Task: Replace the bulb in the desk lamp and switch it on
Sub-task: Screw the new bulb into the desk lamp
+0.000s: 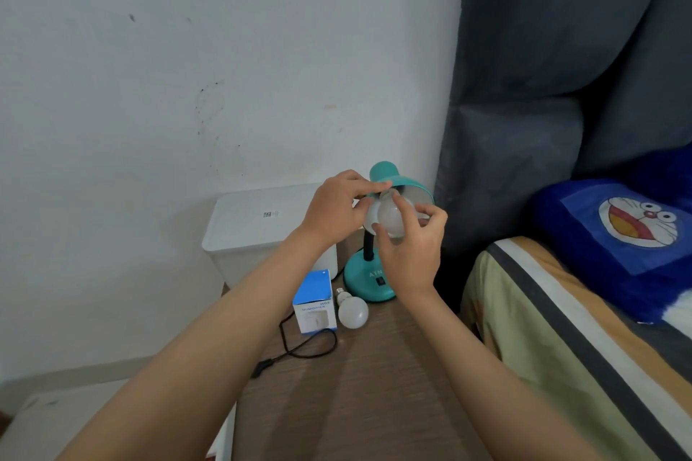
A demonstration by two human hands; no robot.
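Note:
A teal desk lamp (369,283) stands on a wooden table (374,385), its shade (393,181) tipped toward me. A white bulb (387,215) sits at the mouth of the shade. My right hand (410,254) grips this bulb from below and the right. My left hand (333,210) holds the shade's left rim, fingers touching the bulb's left side. A second white bulb (352,311) lies loose on the table beside the lamp base. A black rocker switch (381,281) shows on the base.
A blue and white humidifier box (313,305) stands left of the loose bulb. A white lidded bin (258,228) sits behind it. The black lamp cord (299,348) loops off the table's left edge. A bed with a blue cartoon pillow (618,243) lies right.

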